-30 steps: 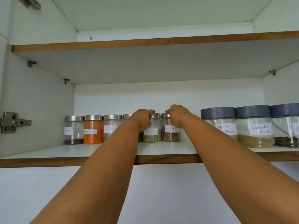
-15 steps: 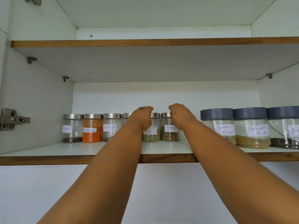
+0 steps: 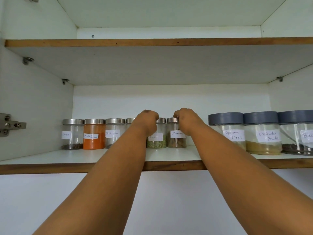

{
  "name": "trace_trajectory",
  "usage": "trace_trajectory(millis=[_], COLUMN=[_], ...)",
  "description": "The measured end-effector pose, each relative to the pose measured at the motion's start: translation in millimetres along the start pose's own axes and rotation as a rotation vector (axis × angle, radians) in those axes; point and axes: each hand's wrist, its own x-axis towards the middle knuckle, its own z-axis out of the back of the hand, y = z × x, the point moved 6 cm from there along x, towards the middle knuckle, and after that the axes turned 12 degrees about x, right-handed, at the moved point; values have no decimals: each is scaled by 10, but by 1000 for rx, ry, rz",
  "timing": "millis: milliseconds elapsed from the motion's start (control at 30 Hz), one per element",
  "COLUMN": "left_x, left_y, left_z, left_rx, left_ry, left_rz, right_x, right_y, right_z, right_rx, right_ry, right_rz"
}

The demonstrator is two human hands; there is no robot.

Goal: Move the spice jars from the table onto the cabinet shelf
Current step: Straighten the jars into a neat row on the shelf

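Several small steel-lidded spice jars stand in a row on the lower cabinet shelf (image 3: 169, 155): cloves (image 3: 72, 134), chilli powder (image 3: 94, 134), black pepper (image 3: 114, 133), a jar (image 3: 130, 120) mostly hidden behind my left arm, fennel (image 3: 156, 140) and cinnamon (image 3: 176, 138). My left hand (image 3: 147, 122) is curled over the fennel jar's lid, its fingers closed on the top. My right hand (image 3: 187, 121) grips the cinnamon jar's lid and right side. Both jars rest upright on the shelf, touching each other.
Three larger grey-lidded jars sit to the right: garam masala (image 3: 228, 131), coriander powder (image 3: 262, 133) and one cut off by the frame edge (image 3: 298, 133). An upper shelf (image 3: 152, 43) hangs above. A door hinge (image 3: 11, 124) sits on the left wall.
Both hands stay on the same two jars. The view has shifted slightly; the jars' places in the row look unchanged.
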Motion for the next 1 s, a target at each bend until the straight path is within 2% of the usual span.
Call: trace_trajectory(millis=[133, 300, 400, 500, 600, 667, 833, 1000], left_x=[-6, -76, -194, -322, -406, -388, -336, -367], left_y=[32, 26, -254, -698, -1176, -1415, -1870, -2111], left_z=[-11, 138, 329, 790, 1094, 1160, 1138, 919], left_rx=[-33, -168, -297, -480, -418, -303, -142, 24], left_ry=[-3, -186, -258, -450, -435, -334, -80, 50], left_rz=[4, 36, -38, -155, -274, -300, -229, -138], right_x=[-42, -267, -519, -814, -1043, -1121, -1269, -1351], right_y=[8, 319, 497, 451, 130, -165, -968, -1297], right_z=[-25, 265, 563, 1039, 1460, 1635, 1725, 1618], right_rx=[8, -9, 80, 75, 1, -24, -109, -30], right_ry=[-67, -341, -439, -554, -610, -584, -308, -94], right_rz=[41, 187, 307, 448, 428, 358, 55, 4])
